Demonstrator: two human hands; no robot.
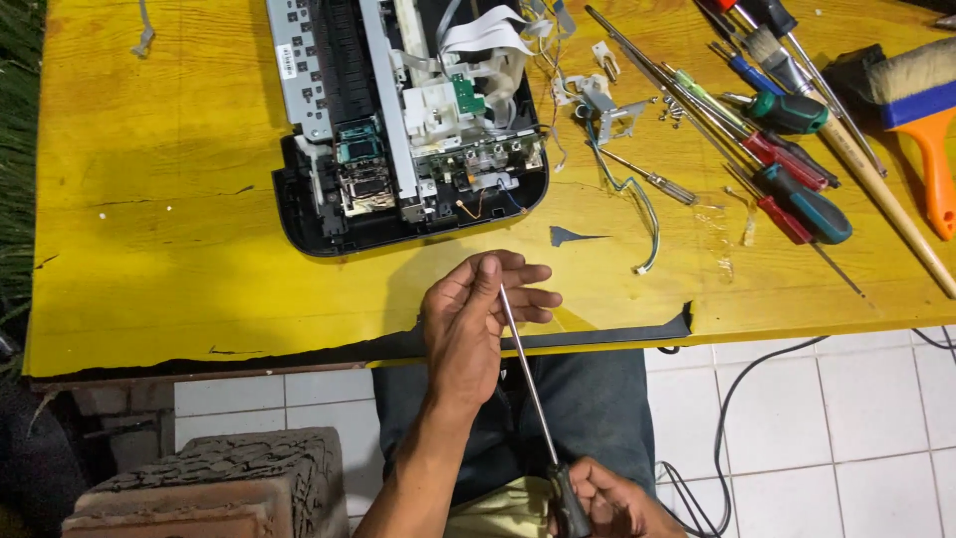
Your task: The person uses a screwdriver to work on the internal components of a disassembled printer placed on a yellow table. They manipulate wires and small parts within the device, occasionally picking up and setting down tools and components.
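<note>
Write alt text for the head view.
A person's left hand pinches the tip of a long screwdriver while the right hand grips its handle, at the near edge of a yellow table. On the table lie an opened printer, loose screwdrivers and a brush.

A broad bare stretch of the yellow tabletop (149, 199) is left open to the left of the opened printer (398, 120). Passage on the right is blocked by a row of screwdrivers (787, 169), a brush (921, 110) and a loose wire (637, 209). A narrow free strip is found along the near edge.
</note>
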